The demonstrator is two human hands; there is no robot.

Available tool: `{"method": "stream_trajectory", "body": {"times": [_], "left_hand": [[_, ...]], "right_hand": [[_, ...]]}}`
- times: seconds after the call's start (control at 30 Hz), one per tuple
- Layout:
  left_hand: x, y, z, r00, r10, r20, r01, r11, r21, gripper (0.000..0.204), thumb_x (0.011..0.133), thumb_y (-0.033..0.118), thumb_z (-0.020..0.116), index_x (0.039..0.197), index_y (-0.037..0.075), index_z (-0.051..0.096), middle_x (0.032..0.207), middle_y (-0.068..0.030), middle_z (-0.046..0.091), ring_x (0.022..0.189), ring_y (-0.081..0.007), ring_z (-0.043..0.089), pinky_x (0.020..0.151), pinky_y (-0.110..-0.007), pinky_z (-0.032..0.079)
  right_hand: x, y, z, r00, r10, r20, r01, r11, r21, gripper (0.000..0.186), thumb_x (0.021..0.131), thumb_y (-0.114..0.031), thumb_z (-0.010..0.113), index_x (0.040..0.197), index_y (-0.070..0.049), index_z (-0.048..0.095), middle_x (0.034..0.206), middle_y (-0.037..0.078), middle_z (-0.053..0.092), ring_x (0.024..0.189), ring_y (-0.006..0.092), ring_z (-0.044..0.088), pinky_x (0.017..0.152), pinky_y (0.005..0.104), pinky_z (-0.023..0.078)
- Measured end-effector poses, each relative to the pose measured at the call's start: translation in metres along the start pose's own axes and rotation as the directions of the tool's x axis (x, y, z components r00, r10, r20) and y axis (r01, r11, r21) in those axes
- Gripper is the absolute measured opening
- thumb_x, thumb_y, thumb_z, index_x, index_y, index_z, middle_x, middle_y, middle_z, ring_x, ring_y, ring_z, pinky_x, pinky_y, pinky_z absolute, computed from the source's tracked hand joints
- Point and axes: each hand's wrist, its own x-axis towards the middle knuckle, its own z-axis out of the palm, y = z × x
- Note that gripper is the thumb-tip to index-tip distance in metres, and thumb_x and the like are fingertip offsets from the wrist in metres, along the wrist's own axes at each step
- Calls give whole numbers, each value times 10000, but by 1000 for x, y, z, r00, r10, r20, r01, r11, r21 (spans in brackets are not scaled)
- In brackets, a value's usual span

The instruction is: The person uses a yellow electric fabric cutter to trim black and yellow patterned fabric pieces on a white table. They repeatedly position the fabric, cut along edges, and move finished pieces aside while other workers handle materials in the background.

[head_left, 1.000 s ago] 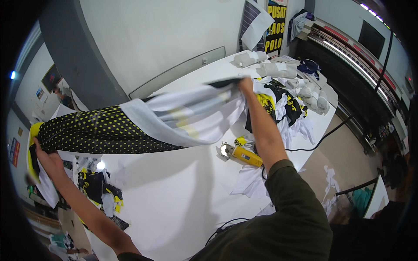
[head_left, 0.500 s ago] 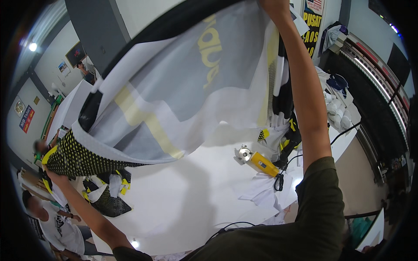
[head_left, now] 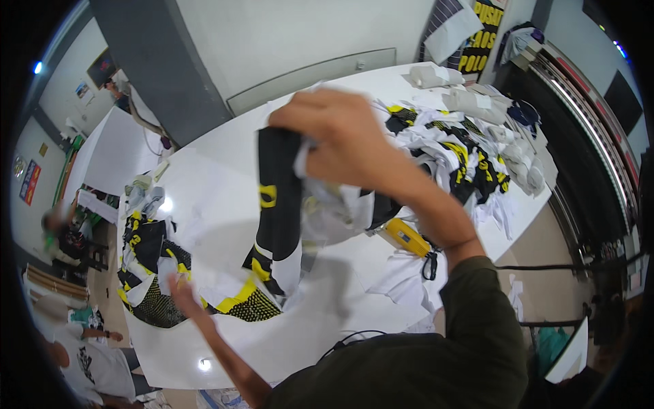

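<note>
My right hand (head_left: 334, 140) is closed on a bunched piece of printed fabric (head_left: 278, 198), raised over the middle of the white table (head_left: 211, 198). This fabric is black, white and yellow; its folds hang down, and a yellow-edged dotted part (head_left: 248, 303) reaches toward the left. At the left side, my left hand (head_left: 185, 298) is blurred by motion, next to that dotted part and to a heap of similar fabric pieces (head_left: 146, 249). Whether its fingers grip the cloth cannot be made out. Below my right forearm lies a yellow-bodied handheld rotary cutter (head_left: 407, 236), its blade end hidden by the held fabric.
A large pile of cut fabric (head_left: 463, 153) covers the table's right side, with white rolls (head_left: 436, 76) behind. White cloth (head_left: 402, 276) lies under the cutter. A black cable (head_left: 565, 266) runs off right. Other people (head_left: 88, 361) are at the left, beyond the table.
The fabric, spread wide between both raised hands before, is now bunched and lower. My right hand came down and leftward; my left hand moved right and slightly down. The right-hand pile is now visible.
</note>
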Motion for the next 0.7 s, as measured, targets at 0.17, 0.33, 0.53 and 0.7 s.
{"method": "stream_trajectory", "body": {"times": [0.17,0.33,0.53,0.7], "left_hand": [[-87,114,188,777,147,612,-343,914,216,600,991,247,639,1507,30,424,1360,-124,591,1169,-238,600,972,-344,493],[-25,57,155,962,-152,228,221,922,-318,201,1063,281,579,1084,82,600,723,53,510,588,-69,447,560,-258,425],[45,148,131,969,-216,122,245,909,-336,236,1061,359,587,982,140,550,661,93,338,513,-24,320,444,-215,290],[204,182,117,995,-14,94,47,931,-361,390,1029,387,633,1166,22,638,955,-16,574,811,-96,526,701,-280,444]], "right_hand": [[-39,-1,36,990,75,122,-110,943,314,435,716,-23,698,1148,-71,680,1090,98,688,916,300,676,770,349,557],[-162,73,3,781,512,358,-616,725,308,709,846,-141,792,1487,-132,489,1450,132,541,1049,242,641,831,331,552],[-413,177,-27,-121,876,-466,-937,-255,-236,1113,810,-463,786,1619,-78,124,1504,357,412,1352,558,452,1119,522,421],[-479,238,2,-460,851,-254,-887,-449,103,1383,736,-488,865,1639,-111,-113,1555,361,362,1408,506,428,1163,519,381]]}}
